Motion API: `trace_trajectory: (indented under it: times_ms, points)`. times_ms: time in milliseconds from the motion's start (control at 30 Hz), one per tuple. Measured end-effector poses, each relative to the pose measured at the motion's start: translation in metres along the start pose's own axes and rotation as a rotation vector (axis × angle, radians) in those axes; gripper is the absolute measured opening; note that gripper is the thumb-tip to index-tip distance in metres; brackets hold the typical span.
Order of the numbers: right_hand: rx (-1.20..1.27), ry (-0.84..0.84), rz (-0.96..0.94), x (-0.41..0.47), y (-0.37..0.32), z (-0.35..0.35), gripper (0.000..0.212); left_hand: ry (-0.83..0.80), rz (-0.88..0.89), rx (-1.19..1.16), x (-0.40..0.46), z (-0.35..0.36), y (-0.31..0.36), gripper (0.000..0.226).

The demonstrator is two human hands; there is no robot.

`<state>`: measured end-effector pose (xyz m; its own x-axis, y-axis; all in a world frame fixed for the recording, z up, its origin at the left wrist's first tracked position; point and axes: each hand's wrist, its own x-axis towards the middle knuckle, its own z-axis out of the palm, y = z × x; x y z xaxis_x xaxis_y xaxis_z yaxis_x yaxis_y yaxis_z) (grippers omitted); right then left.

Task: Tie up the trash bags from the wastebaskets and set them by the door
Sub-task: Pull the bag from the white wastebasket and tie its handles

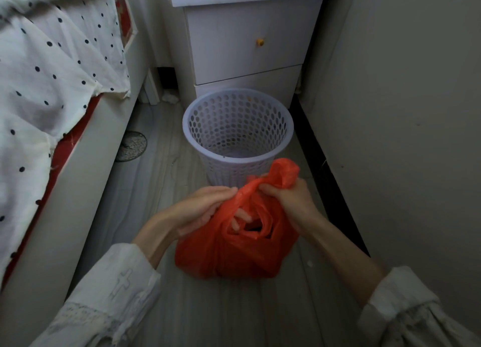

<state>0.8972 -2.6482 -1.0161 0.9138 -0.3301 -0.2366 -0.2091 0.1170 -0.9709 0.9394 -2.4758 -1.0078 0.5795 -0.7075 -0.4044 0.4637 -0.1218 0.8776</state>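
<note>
A red plastic trash bag (234,253) rests on the floor in front of me, out of the wastebasket. My left hand (200,208) grips the bag's left edge, with fingertips showing inside its mouth. My right hand (289,198) is closed on the bag's right handle, which sticks up above my fist. The bag's mouth gapes between my hands. Just beyond stands a pale lilac perforated wastebasket (238,135), upright and with no liner in it.
A white nightstand (247,47) with a yellow knob stands behind the basket. A bed with a polka-dot cover (52,73) runs along the left. A wall (403,112) with a dark baseboard closes the right. A round floor drain (132,146) lies by the bed.
</note>
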Motion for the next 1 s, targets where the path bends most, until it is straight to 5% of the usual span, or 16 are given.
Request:
trace_trajectory:
  times_ms: [200, 267, 433, 600, 700, 767, 833, 900, 1000]
  points:
    - [0.377, -0.168, 0.051, -0.001, -0.006, 0.000, 0.023, 0.061, -0.042, 0.067, 0.002, 0.003, -0.001, 0.038]
    - [0.359, -0.156, 0.026, 0.000, -0.007, -0.002, 0.025, 0.169, 0.033, 0.089, 0.003, 0.004, 0.001, 0.036]
    - [0.328, -0.137, -0.008, 0.002, -0.006, -0.006, 0.030, 0.391, 0.333, 0.098, 0.004, 0.001, 0.006, 0.068]
    - [0.365, -0.213, 0.012, 0.001, -0.005, -0.005, 0.027, 0.621, 0.569, 0.092, 0.008, -0.007, 0.004, 0.069]
    - [0.382, -0.221, 0.004, 0.004, -0.002, -0.008, 0.024, 0.588, 0.401, 0.065, 0.007, -0.009, 0.002, 0.056]
    - [0.419, -0.235, 0.031, 0.004, -0.002, -0.008, 0.021, 0.404, 0.254, -0.004, 0.008, -0.008, -0.005, 0.033]
    - [0.427, -0.276, 0.060, 0.003, -0.003, -0.008, 0.020, 0.406, 0.208, -0.142, 0.010, -0.005, -0.007, 0.007]
    - [0.406, -0.315, 0.038, 0.001, -0.004, -0.008, 0.029, 0.470, 0.176, -0.253, 0.014, -0.005, -0.001, 0.018]
    - [0.367, -0.340, 0.013, -0.001, -0.007, -0.006, 0.030, 0.403, 0.027, -0.097, 0.018, 0.001, 0.006, 0.041]
